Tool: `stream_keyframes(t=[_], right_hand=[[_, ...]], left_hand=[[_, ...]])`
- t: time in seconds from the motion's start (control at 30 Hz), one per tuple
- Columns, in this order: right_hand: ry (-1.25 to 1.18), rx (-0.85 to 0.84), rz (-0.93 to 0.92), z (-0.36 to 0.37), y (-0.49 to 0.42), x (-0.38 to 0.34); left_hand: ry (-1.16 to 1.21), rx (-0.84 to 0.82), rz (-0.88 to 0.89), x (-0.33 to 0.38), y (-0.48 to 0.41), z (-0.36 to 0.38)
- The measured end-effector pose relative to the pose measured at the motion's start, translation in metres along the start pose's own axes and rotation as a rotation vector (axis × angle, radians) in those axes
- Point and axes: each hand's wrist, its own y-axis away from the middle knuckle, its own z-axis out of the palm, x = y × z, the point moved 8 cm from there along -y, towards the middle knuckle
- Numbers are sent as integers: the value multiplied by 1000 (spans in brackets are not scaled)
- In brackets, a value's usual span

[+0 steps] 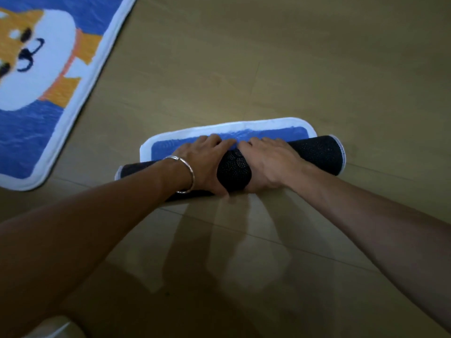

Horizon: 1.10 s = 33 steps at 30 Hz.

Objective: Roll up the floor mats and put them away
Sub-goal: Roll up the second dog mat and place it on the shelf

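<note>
Mat roll lies on the floor straight ahead of the person, long axis left to right, with a narrow unrolled strip of its blue face just beyond it. Left hand and right hand clasp its middle side by side, equally near, fingers curled over the top, so the last push likely goes straight away from the body. Second mat lies flat, well apart at far left.

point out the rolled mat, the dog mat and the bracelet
rolled mat (pixel 317 152): head view, dark dotted backing, right end
dog mat (pixel 31 137): head view, blue pile below the dog
bracelet (pixel 191 174): head view, silver band on the left wrist
</note>
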Motion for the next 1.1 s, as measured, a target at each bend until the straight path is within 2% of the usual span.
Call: stream_keyframes(t=[0.07, 0.13, 0.33, 0.4, 0.53, 0.73, 0.83, 0.9, 0.97, 1.1], right_hand=[[-108, -100, -3, -2, -4, 4], [-171, -155, -23, 0, -4, 4], [-12, 49, -58, -5, 7, 3], [10, 17, -40, 0, 9, 2], [-88, -51, -53, -4, 4, 1], [-294, -227, -4, 3, -3, 9], [-284, -279, 35, 5, -3, 9], [-263, -246, 56, 4, -1, 8], [-235, -141, 49, 2, 3, 7], [-164, -38, 29, 1, 14, -1]], left_hand=[[-148, 59, 13, 6, 4, 0], [-147, 48, -3, 9, 4, 2], [113, -105, 5, 1, -10, -4], [149, -110, 33, 1, -7, -1], [57, -16, 18, -5, -2, 4], [119, -215, -68, -11, -5, 11], [63, -206, -93, -12, -4, 10], [-30, -140, -99, -10, -2, 7], [-83, -76, -83, -6, 1, 5], [-88, -48, -62, -4, 8, 4]])
